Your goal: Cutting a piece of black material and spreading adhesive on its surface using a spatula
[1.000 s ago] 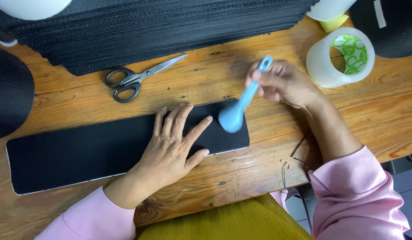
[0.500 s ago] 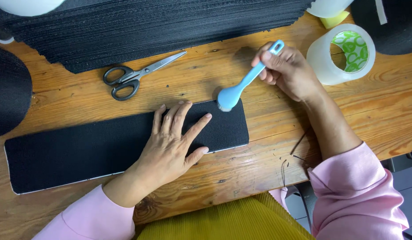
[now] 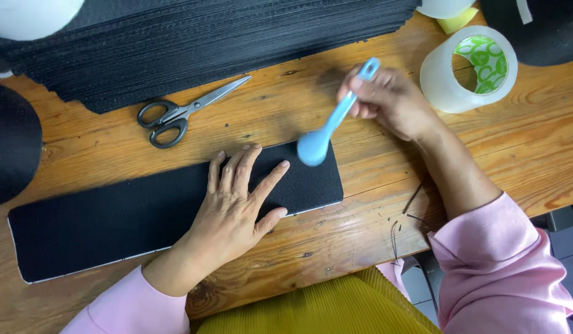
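My left hand (image 3: 237, 207) lies flat, palm down, fingers spread and pointing far, thumb out to the right. My right hand (image 3: 388, 99) is raised further right, fingers curled closed in a pinch, wrist bent, forearm running near-right.

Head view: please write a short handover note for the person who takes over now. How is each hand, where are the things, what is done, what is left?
Left hand: flat, fingers spread, pressing the black strip onto the table.
Right hand: holds the blue spoon by its handle, bowl down at the strip's upper right edge.
Scissors lie above the strip, untouched. Tape roll stands at the upper right. A stack of black sheets lies along the far edge.
Done: one strip laid out and held flat.
Left: the pictures show no mark of the spoon on the strip, so how far the work has come cannot be told.
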